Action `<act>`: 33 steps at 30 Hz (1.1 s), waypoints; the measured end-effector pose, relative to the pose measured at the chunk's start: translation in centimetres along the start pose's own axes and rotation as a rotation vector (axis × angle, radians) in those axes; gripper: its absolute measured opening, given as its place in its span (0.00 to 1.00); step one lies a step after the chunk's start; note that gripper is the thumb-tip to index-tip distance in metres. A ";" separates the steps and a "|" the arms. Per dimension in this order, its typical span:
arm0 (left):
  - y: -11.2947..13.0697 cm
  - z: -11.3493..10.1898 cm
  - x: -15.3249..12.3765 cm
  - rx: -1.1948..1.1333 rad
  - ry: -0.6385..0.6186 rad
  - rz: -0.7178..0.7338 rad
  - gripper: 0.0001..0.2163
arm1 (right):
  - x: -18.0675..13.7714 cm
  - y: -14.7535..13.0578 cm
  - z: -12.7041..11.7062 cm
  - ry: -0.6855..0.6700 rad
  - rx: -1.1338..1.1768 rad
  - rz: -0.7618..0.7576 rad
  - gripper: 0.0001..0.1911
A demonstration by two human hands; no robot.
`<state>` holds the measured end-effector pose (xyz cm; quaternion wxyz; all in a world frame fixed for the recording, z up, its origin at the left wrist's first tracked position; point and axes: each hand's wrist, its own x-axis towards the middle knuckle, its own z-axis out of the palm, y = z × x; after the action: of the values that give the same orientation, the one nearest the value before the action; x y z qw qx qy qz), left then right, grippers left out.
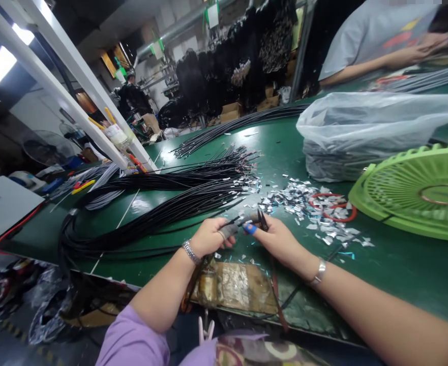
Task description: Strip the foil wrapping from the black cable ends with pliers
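My left hand (212,237), with grey wrapping on a finger and a metal watch at the wrist, is closed on the end of a black cable (234,221). Facing it across a small gap is my right hand (275,237), closed around a dark hand tool with two pointed jaws (262,218); whether these are scissors or cutters is unclear. Blue tape (250,229) covers its thumb. Behind both hands, long bundles of black cable (178,207) lie with their stripped ends beside a scatter of silvery foil scraps (296,199).
A green fan (410,193) and a clear plastic bag (341,137) stand on the right of the green table (208,145). Near its front edge is a taped cardboard piece (242,287). White posts (94,96) rise at left; another person (376,46) works at upper right.
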<state>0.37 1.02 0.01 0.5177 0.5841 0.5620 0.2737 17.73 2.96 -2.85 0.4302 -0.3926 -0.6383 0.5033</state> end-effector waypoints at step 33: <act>-1.0 -0.1 -1.6 1.168 0.721 0.960 0.08 | -2.2 -1.3 1.0 -0.223 0.324 0.322 0.26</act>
<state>-0.43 -0.63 -0.42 -0.2524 0.8110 0.4348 0.2992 17.39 0.32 -2.00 0.3289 -0.3569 -0.5221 0.7014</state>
